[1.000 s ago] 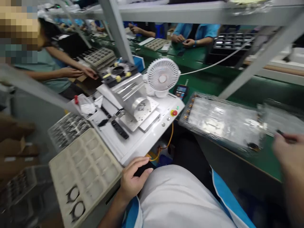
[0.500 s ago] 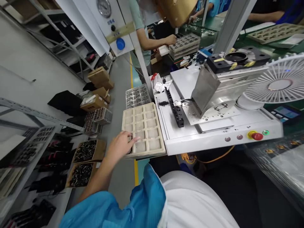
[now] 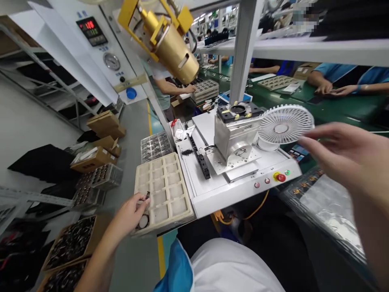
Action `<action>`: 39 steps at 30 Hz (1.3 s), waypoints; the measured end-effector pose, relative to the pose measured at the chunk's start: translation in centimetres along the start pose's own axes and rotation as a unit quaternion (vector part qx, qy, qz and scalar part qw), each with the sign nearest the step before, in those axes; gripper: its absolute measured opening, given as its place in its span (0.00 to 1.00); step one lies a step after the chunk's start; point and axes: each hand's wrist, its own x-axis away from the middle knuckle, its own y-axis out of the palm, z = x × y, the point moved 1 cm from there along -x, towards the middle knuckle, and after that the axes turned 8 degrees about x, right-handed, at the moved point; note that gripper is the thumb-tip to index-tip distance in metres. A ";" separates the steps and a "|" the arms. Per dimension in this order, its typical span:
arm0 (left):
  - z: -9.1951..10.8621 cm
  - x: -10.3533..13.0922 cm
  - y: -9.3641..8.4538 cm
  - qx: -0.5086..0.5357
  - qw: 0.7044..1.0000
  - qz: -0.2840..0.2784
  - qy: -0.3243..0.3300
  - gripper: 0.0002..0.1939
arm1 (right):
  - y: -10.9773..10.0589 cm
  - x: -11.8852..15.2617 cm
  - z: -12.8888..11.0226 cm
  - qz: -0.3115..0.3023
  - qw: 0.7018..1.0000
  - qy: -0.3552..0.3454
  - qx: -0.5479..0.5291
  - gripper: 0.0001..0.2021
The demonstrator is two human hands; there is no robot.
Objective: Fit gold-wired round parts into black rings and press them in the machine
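Observation:
My left hand [image 3: 132,213] pinches a small dark part [image 3: 148,194] over the left column of a beige compartment tray [image 3: 185,182]. Just below its fingers, a round dark-rimmed piece [image 3: 144,221] lies in the tray's near left corner. My right hand [image 3: 337,152] is raised at the right, in front of the white fan [image 3: 281,123], its fingers apart and nothing visible in them. Between the hands stands a white machine base [image 3: 212,198] carrying a metal block fixture [image 3: 231,140] with a black top plate. A long black strip [image 3: 200,160] lies left of the fixture.
A gold cylinder [image 3: 179,54] hangs above the machine. Clear trays of parts [image 3: 154,147] sit behind the beige tray; bagged trays [image 3: 331,207] lie at the right. Cartons [image 3: 88,239] of dark parts stand lower left. Other people's hands [image 3: 326,87] are across the green table.
My right hand has come into view at the right. My left hand now holds up a small dark part, and the round piece shows beneath it. The view has shifted, showing more of the background.

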 end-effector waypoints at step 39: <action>28.8 -10.2 3.7 -0.079 0.845 0.012 0.528 0.42 | 9.9 11.1 13.3 -0.317 0.902 0.273 -0.107 0.49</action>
